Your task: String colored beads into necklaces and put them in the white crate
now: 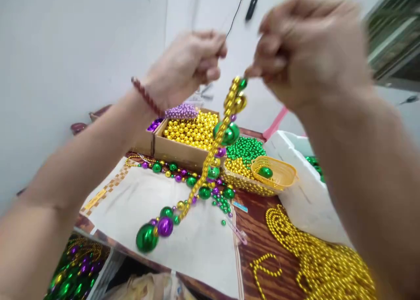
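My right hand [308,50] is raised at the upper right, fingers closed. Below its fingertips hangs a bead necklace [205,173] of gold beads with larger green and purple balls, slanting down to a big green ball at lower left. To the left, my left hand [197,59] is also raised and closed in a pinch, a red bracelet on its wrist. Whatever its fingers hold is too fine or blurred to make out. Behind the necklace, another strand of green, purple and gold balls [190,180] lies along the back of the white cloth [131,204].
A cardboard box [183,153] of gold beads stands at the back. Beside it are green beads [246,149] and a yellow basket [282,175] holding a green ball. A white foam box [302,208] stands right. Gold bead strands [331,260] heap on the brown table [252,230].
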Action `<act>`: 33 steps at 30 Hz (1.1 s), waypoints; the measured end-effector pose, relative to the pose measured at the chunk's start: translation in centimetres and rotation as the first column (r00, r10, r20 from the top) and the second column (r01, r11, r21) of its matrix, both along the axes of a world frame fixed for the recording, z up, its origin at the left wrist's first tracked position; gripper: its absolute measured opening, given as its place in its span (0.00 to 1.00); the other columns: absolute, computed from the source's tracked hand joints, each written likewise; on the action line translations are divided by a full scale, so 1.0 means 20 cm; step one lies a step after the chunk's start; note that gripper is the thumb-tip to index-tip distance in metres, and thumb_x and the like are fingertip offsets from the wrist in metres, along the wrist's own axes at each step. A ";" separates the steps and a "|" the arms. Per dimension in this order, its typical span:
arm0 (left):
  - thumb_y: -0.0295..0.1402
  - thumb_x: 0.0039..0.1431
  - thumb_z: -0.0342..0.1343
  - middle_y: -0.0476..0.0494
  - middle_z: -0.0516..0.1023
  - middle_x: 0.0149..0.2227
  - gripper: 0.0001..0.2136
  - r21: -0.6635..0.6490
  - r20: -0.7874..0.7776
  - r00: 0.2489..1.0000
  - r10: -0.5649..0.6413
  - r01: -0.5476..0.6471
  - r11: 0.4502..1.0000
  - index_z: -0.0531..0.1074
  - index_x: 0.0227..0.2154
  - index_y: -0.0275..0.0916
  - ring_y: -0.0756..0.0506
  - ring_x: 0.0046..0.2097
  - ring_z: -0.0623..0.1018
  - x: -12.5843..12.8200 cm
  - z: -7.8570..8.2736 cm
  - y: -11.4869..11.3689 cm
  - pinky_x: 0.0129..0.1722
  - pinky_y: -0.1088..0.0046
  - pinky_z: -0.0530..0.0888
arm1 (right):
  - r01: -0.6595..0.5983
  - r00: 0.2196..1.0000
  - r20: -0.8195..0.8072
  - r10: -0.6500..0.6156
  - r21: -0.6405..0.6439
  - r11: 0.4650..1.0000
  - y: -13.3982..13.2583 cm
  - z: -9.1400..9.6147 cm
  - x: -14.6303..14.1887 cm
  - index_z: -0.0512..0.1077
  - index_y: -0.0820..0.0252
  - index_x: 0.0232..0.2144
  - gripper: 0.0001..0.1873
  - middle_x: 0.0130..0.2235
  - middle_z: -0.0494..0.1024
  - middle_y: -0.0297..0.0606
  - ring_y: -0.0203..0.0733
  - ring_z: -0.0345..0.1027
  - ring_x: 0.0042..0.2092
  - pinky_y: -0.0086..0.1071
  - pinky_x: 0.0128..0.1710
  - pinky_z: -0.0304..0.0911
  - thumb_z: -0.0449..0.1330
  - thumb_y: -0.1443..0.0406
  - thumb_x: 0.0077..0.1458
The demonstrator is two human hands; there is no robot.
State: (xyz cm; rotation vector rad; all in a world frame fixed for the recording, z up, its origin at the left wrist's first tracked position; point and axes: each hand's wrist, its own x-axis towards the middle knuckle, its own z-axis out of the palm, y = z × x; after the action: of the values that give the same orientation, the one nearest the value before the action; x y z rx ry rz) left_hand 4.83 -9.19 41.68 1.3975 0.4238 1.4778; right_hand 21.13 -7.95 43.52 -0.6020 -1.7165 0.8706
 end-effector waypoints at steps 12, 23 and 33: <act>0.38 0.64 0.58 0.47 0.74 0.27 0.13 -0.012 -0.027 0.987 0.157 -0.157 0.987 0.70 0.26 0.37 0.49 0.37 0.78 0.03 -0.42 0.00 0.36 0.74 0.73 | -0.062 0.907 0.416 0.058 -0.003 0.998 -0.03 -0.34 -0.01 0.72 0.62 0.21 0.14 0.21 0.72 0.31 0.26 0.59 0.20 0.25 0.19 0.56 0.61 0.68 0.59; 0.36 0.59 0.62 0.46 0.81 0.33 0.06 -0.135 0.239 0.971 0.019 0.013 0.991 0.75 0.31 0.39 0.49 0.38 0.78 -0.34 -0.62 0.26 0.41 0.71 0.76 | -0.219 0.861 0.493 0.124 0.141 0.965 -0.08 -0.31 -0.04 0.71 0.63 0.26 0.10 0.22 0.69 0.30 0.28 0.60 0.25 0.25 0.25 0.57 0.58 0.68 0.60; 0.59 0.37 0.66 0.40 0.80 0.26 0.31 -0.309 -0.421 0.462 -0.781 0.736 0.602 0.78 0.33 0.34 0.43 0.27 0.78 0.11 -0.60 0.29 0.24 0.71 0.72 | -0.394 0.789 0.549 0.277 0.107 0.913 -0.22 -0.12 -0.06 0.73 0.64 0.29 0.07 0.25 0.70 0.30 0.28 0.64 0.28 0.23 0.25 0.58 0.60 0.69 0.60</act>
State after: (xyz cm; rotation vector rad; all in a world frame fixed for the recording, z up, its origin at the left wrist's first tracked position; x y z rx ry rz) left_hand 7.09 -3.38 29.58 1.6068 0.1213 0.3040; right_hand 19.99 -12.35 41.21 -0.4047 -2.4443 0.7871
